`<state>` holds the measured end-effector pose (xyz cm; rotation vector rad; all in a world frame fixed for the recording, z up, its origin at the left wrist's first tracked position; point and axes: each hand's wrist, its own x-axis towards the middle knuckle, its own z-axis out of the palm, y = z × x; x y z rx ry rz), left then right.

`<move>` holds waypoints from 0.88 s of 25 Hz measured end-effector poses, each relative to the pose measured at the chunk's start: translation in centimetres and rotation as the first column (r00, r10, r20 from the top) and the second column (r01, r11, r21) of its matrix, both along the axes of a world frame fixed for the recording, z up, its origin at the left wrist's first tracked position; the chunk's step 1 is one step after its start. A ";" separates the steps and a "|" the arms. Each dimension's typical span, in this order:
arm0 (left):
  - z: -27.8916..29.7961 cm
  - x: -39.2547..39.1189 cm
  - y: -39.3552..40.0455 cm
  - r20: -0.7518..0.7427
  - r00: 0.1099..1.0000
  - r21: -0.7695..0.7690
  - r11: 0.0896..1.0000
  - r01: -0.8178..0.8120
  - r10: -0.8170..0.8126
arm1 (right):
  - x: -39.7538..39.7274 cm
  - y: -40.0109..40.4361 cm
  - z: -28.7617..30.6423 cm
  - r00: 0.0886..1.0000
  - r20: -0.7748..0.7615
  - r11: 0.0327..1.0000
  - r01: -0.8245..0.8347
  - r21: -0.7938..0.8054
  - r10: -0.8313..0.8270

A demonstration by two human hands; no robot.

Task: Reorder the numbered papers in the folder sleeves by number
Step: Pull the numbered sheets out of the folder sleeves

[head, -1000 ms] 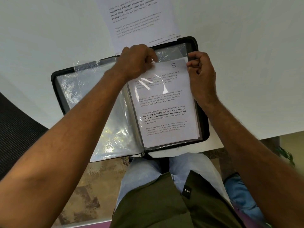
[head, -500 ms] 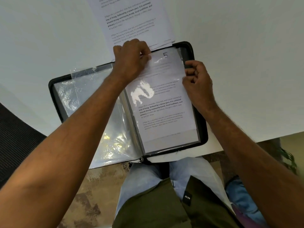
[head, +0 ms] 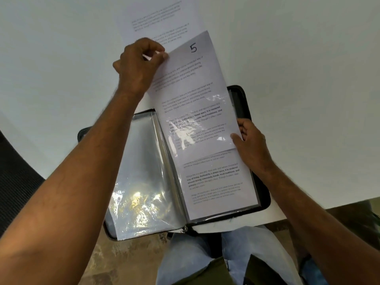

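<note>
Halfway out of the folder's [head: 265, 194] right sleeve [head: 218, 182], paper 5 [head: 193, 79] is pinched by left fingers [head: 162, 56]; right fingers [head: 236, 138] grip the sleeve.

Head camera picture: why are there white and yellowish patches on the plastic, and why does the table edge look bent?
Head view: glare from lighting bounces off the clear sleeve over paper 5 and off the empty left sleeves; the wide-angle lens curves the table edge.

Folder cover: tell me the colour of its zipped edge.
Black. The folder's border shows dark all round the clear sleeves, clearest in the head view.
</note>
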<state>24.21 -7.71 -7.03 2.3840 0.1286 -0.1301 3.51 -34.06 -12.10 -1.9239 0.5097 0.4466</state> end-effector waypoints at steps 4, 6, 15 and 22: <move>-1.5 -1.9 2.5 -0.185 0.980 -0.164 0.980 -0.110 0.078 | 0.0 0.0 -0.1 1.000 -0.001 1.000 0.002 -0.019 -0.002; -2.2 -3.9 2.9 -0.294 0.949 -0.281 0.938 -0.203 0.117 | -0.1 0.0 -0.2 1.000 -0.005 1.000 0.004 -0.028 -0.004; -3.6 -6.5 2.4 -0.272 0.932 -0.038 0.965 -0.258 0.238 | 0.2 0.0 -0.2 0.999 -0.031 1.000 0.026 -0.004 -0.026; -2.5 -0.3 3.0 -0.238 0.878 -0.253 0.846 -0.469 0.416 | 0.5 0.1 0.1 0.997 -0.034 0.997 0.071 0.029 -0.070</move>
